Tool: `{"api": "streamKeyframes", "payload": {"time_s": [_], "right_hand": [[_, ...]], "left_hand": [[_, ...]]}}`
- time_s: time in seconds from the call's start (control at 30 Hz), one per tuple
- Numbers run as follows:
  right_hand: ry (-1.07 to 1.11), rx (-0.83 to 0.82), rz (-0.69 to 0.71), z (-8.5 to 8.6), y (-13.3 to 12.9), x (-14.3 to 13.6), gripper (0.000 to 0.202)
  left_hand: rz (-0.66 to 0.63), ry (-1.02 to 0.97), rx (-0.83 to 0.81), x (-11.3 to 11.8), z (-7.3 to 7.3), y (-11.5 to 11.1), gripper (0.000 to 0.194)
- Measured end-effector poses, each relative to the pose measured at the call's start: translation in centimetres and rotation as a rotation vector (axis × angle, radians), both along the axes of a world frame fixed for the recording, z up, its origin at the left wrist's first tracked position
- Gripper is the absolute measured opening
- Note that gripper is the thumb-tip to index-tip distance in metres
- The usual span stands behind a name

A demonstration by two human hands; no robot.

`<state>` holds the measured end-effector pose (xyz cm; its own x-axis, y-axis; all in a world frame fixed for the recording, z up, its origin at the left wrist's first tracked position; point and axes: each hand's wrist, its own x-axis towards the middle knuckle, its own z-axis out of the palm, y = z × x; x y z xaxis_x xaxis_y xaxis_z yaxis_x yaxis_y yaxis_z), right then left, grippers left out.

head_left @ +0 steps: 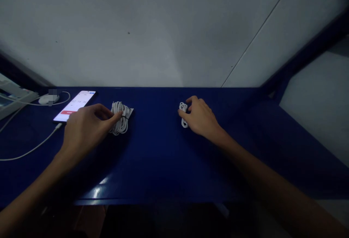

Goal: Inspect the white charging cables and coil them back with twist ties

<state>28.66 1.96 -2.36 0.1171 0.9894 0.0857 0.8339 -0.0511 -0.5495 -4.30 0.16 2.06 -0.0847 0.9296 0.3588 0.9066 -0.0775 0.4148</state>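
On the left of the blue table (pixel 156 150) is a thick bundle of white cables (pixel 122 121), bound with a dark tie. My left hand (pixel 88 123) grips its left side, thumb on top and fingers behind. Farther right, a smaller coil of white cable (pixel 184 116) is held at its right side between the thumb and fingers of my right hand (pixel 201 118). The two bundles are well apart.
A phone (pixel 79 101) with a lit screen lies beyond my left hand, with a white charging cable (pixel 40 145) at its near end. A white round device (pixel 47 99) and a white tray (pixel 16 103) are at the far left. A pale wall (pixel 152 41) rises behind the table.
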Motion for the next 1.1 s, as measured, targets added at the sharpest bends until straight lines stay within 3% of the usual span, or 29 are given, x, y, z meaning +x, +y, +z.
{"api": "streamKeyframes", "payload": {"time_s": [0.33,0.53,0.63,0.73,0.83,0.97,1.1], "right_hand": [[-0.068,-0.021,0.022,0.1,-0.1,-0.1,0.045],[-0.085,-0.049,0.032,0.5,-0.2,-0.2,0.038],[-0.091,-0.064,0.040,0.7,-0.3,-0.3,0.038],[-0.108,-0.080,0.032,1.0,-0.4,-0.5,0.038],[-0.126,-0.095,0.024,1.2,-0.4,-0.6,0.039],[-0.145,-0.109,0.017,1.3,-0.3,-0.8,0.040],[-0.152,-0.127,0.018,1.2,-0.3,-1.2,0.040]], "left_hand": [[-0.006,0.041,-0.027,0.2,-0.1,0.7,0.035],[0.024,-0.009,-0.076,1.0,1.3,-0.2,0.043],[-0.028,-0.206,-0.172,2.0,2.4,-0.9,0.038],[-0.212,-0.551,-0.465,3.1,2.5,-0.8,0.038],[-0.345,-0.844,-0.783,4.5,1.4,-0.2,0.040],[-0.532,-1.132,-0.953,6.5,-0.6,0.6,0.036],[-0.518,-1.303,-0.965,7.5,-2.2,0.5,0.024]]}}
